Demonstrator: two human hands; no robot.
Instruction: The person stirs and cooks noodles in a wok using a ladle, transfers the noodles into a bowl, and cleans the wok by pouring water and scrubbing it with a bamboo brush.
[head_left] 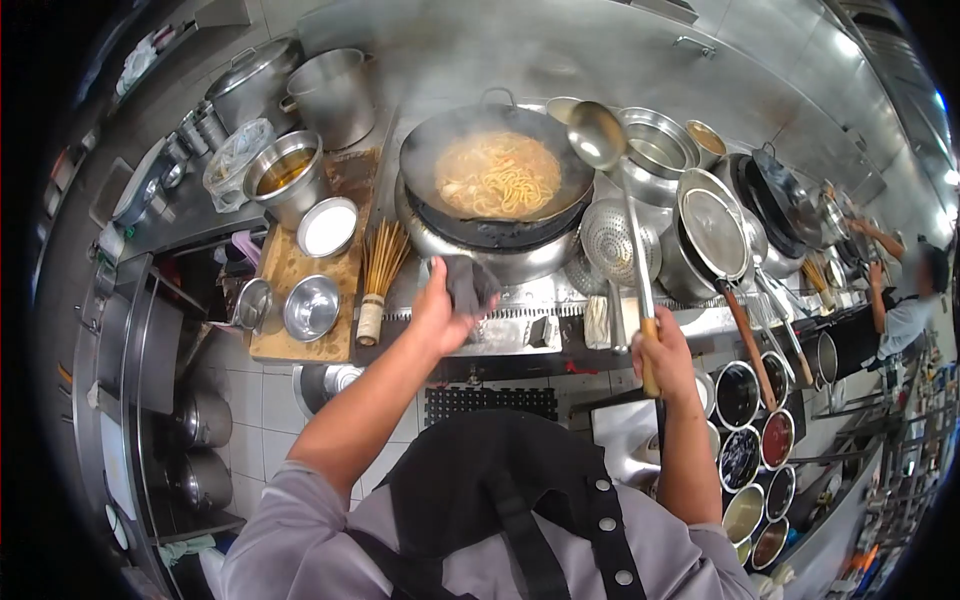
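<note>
A dark cloth (468, 284) is in my left hand (440, 312), just in front of the stove ring and a little below the wok's near rim. My right hand (664, 352) grips the wooden end of a long-handled ladle (597, 137). The ladle's metal bowl is raised to the right of the wok and looks free of food. Steam rises from the black wok (425, 150), which sits on the burner with noodles (505, 178) in it.
A bamboo brush (380, 265) and metal bowls (312, 307) stand on the left board. A perforated skimmer (612, 245) lies right of the wok, before a strainer (715, 232). Several sauce containers (738, 395) are at lower right. Another person (905, 300) works at far right.
</note>
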